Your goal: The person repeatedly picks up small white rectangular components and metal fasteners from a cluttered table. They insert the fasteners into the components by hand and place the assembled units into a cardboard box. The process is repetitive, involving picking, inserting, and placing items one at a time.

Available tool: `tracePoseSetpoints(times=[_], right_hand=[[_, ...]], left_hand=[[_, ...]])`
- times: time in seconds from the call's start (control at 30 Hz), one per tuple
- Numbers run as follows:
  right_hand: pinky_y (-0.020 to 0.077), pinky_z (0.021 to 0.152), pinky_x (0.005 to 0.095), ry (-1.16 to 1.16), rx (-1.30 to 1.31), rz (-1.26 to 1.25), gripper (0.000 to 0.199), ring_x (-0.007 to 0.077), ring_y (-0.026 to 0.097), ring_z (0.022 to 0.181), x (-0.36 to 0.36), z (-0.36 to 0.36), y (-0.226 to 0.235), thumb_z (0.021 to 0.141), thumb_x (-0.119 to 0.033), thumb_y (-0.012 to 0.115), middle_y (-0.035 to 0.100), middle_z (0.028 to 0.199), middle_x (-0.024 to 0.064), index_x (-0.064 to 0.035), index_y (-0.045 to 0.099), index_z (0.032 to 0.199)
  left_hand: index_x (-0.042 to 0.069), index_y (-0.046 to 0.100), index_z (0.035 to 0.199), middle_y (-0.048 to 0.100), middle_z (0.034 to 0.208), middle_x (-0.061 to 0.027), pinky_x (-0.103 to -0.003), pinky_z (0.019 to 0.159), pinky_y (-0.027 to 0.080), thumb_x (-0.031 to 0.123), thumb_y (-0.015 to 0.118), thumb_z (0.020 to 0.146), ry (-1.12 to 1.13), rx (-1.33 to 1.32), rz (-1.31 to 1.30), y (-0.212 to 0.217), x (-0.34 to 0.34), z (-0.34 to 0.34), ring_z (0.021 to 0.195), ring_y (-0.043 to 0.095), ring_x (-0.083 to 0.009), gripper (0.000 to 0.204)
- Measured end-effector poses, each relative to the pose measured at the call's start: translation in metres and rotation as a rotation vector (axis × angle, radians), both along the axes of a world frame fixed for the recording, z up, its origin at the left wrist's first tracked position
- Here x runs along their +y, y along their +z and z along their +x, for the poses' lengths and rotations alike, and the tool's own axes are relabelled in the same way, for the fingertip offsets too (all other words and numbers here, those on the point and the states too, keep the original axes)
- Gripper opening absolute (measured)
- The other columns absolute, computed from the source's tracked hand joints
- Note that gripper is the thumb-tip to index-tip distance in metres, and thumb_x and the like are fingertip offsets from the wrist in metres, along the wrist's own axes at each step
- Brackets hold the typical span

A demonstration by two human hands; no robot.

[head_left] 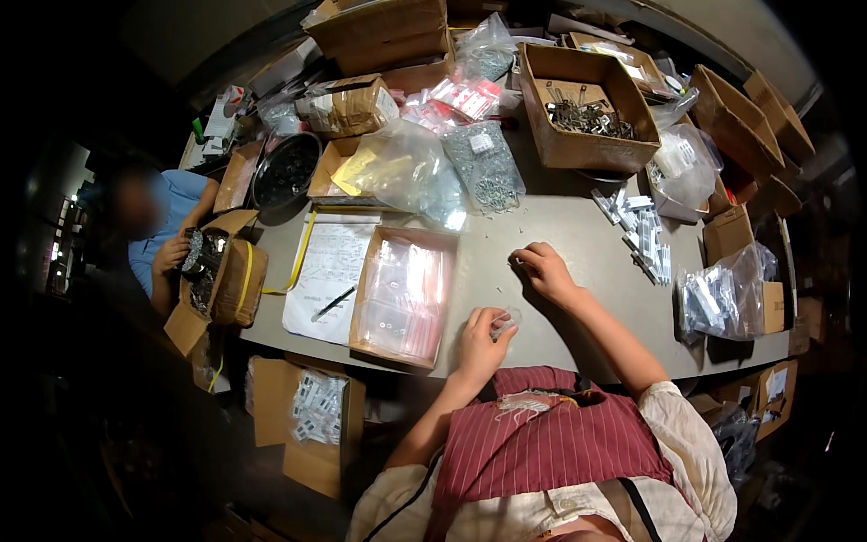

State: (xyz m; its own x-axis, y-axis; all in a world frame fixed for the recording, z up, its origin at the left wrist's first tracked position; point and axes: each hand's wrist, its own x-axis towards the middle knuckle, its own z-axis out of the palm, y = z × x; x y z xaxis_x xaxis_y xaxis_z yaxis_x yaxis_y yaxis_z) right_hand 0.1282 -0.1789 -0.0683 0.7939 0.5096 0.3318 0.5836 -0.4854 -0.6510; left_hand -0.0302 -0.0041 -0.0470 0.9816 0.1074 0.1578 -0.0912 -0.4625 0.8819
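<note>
Near the table's front edge, my left hand (481, 345) is closed on a small clear plastic bag (508, 322), which sticks out past the thumb and fingers. Farther forward and to the right, my right hand (548, 273) is low over the grey tabletop (578, 230) with its fingertips pinched together. Whatever they hold, if anything, is too small to make out. A few loose screws (489, 235) lie scattered on the table beyond and between my hands. Left of my left hand stands a shallow cardboard box (359, 334) with flat clear bags (402, 298) inside, some holding small parts.
A torn-open bag of screws (488, 172) lies beyond my hands. Metal parts fill a carton (533, 135) at the back; grey pieces (646, 235) are piled right. A pen (334, 304) lies on written papers (312, 271). A co-worker (172, 217) handles parts far left.
</note>
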Motion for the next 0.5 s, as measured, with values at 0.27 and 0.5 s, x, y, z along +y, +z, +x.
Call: tracePoseSetpoints(times=[0.27, 0.5], right_hand=[[0.0525, 0.085, 0.0402, 0.246, -0.177, -0.121, 0.024, 0.0327, 0.061, 0.096, -0.015, -0.017, 0.007, 0.077, -0.002, 0.063, 0.066, 0.104, 0.0103, -0.0081, 0.069, 0.100], [0.0503, 0.094, 0.0425, 0.147, -0.039, -0.090, 0.038, 0.0340, 0.060, 0.107, -0.079, -0.066, 0.008, 0.074, 0.001, 0.060, 0.066, 0.112, 0.0120, -0.0062, 0.070, 0.110]], left_hand=[[0.002, 0.065, 0.107, 0.063, 0.101, -0.0122, -0.037, 0.077, 0.055, 0.005, 0.079, 0.082, -0.081, -0.056, 0.121, 0.003, 0.003, 0.003, 0.088, 0.067, -0.0261, 0.029], [0.003, 0.066, 0.106, 0.062, 0.102, -0.0184, -0.047, 0.086, 0.051, 0.013, 0.075, 0.085, -0.120, 0.041, 0.072, 0.033, -0.011, 0.009, 0.098, 0.061, -0.0411, 0.025]])
